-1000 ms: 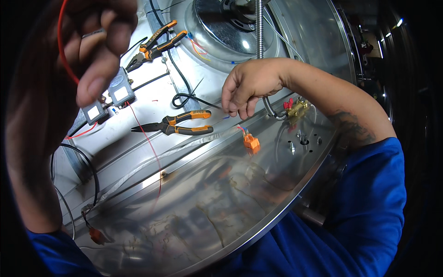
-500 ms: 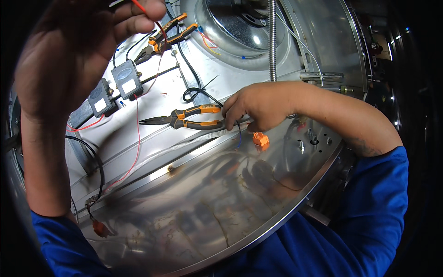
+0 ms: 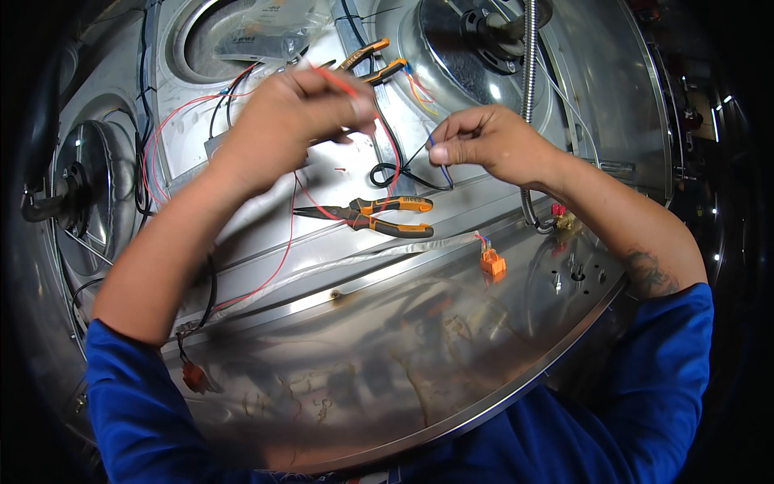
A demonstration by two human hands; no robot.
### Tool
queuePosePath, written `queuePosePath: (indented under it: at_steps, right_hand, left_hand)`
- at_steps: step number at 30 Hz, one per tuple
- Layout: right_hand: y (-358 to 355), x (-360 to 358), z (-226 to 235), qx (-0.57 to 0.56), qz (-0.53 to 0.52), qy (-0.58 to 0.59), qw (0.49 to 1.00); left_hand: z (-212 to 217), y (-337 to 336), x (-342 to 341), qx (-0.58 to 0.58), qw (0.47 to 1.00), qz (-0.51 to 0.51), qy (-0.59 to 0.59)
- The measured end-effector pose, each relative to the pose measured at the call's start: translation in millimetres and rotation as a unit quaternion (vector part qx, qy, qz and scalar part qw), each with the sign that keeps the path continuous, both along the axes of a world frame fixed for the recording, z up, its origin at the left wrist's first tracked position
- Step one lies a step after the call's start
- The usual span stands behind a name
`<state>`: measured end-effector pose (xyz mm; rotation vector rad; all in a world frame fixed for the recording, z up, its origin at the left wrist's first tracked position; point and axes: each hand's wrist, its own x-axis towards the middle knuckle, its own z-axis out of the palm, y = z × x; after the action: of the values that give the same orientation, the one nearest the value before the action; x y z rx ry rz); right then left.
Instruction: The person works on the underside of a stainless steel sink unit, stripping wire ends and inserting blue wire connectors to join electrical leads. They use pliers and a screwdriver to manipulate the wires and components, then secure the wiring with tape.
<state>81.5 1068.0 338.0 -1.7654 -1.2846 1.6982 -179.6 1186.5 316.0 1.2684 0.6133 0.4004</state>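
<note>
Your left hand (image 3: 294, 121) is closing its fingers on a red wire (image 3: 284, 242), at about 11 o'clock. Your right hand (image 3: 484, 145), at 1 o'clock, is pinching a thin dark wire (image 3: 403, 169). The wire ends are hard to see. A clear plastic bag (image 3: 266, 36) is lying at 12 o'clock.

Blue short sleeves on 2 bare forearms, dark tattoo on right forearm

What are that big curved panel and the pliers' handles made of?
The curved panel looks like bare sheet metal, probably steel: shiny, with blurred reflections. The pliers seem to have dark metal jaws and matte orange-and-black handles, likely rubber or plastic.
</note>
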Motion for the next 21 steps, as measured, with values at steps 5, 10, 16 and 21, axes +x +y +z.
queuePosePath:
  at_steps: [5, 10, 16, 21]
  right_hand:
    - [2, -2, 1, 0.015, -0.058, 0.003, 0.998]
    - [7, -2, 9, -0.019, 0.045, -0.002, 0.999]
    - [12, -2, 23, 0.046, 0.179, -0.106, 0.977]
    - [13, -7, 31, 0.004, 0.223, -0.118, 0.968]
  left_hand:
    - [-42, -56, 27, -0.198, 0.979, -0.040, -0.020]
    - [-28, -40, 5, -0.230, 0.941, -0.246, -0.024]
    - [-1, 16, -60, -0.038, 0.762, -0.535, 0.362]
    - [-36, -16, -67, 0.372, 0.700, -0.468, 0.390]
